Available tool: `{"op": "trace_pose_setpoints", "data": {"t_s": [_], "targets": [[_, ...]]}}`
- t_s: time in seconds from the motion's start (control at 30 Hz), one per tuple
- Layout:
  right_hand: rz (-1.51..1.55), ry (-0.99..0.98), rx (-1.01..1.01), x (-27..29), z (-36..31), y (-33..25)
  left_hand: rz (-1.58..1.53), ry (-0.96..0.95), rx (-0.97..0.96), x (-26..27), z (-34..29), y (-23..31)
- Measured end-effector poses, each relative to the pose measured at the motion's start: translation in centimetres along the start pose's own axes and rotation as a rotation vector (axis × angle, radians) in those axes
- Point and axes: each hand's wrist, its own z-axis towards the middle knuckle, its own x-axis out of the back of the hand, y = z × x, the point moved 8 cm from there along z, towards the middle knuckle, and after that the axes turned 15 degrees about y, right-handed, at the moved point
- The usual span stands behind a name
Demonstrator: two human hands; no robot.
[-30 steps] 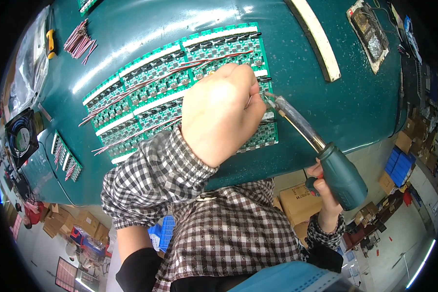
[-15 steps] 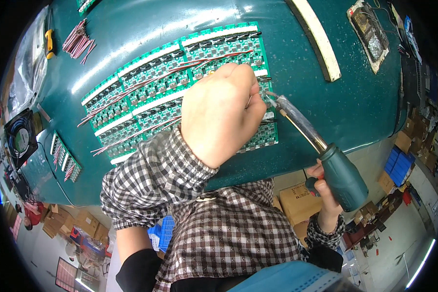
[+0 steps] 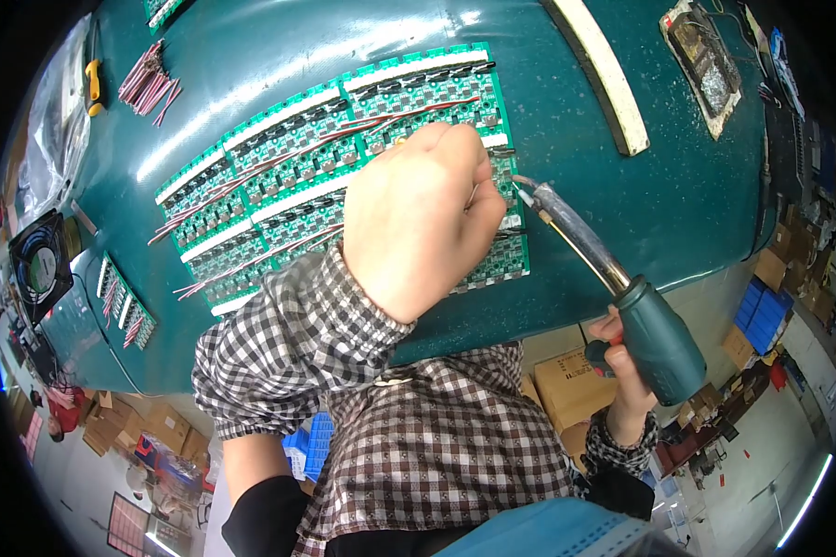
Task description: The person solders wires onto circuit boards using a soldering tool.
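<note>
A panel of green circuit boards (image 3: 304, 163) lies on the table, with rows of white strips, black parts and small chips. Red, white and black wires (image 3: 241, 181) run across it. Over its right part is my left hand (image 3: 423, 218), fingers pinched together; whatever is between the fingertips is hidden. My right hand (image 3: 628, 369) grips a soldering gun (image 3: 661, 342) with a dark green handle, past the table's front edge. Its metal barrel slants up and left. The bent tip is at the panel's right edge, just beside my left fingertips; whether it touches the board I cannot tell.
The green table (image 3: 613, 209) carries a black-and-white curved bar (image 3: 604, 79) and a solder-stained tray (image 3: 706, 65). Farther left are a bundle of pink wires (image 3: 147, 79), a yellow-handled tool (image 3: 94, 85), a small fan (image 3: 40, 265) and a narrow circuit board (image 3: 124, 302).
The soldering gun has shifted slightly right, its tip moving a little away from my left fingertips. The board panel and my left hand have edged slightly left, the hand still pinched.
</note>
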Motion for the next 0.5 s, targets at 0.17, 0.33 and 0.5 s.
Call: {"op": "trace_pose_setpoints", "data": {"t_s": [0.17, 0.33, 0.5], "targets": [[0.078, 0.063, -0.057, 0.19, -0.20, 0.15, 0.028, -0.022, -0.006, 0.02, -0.02, 0.00], [0.003, -0.020, -0.020, 0.18, -0.18, 0.63, 0.075, -0.023, -0.029, 0.12, -0.38, 0.12], [0.011, -0.015, -0.043, 0.15, -0.34, 0.94, 0.058, -0.024, -0.034, -0.04, -0.57, 0.05]]}}
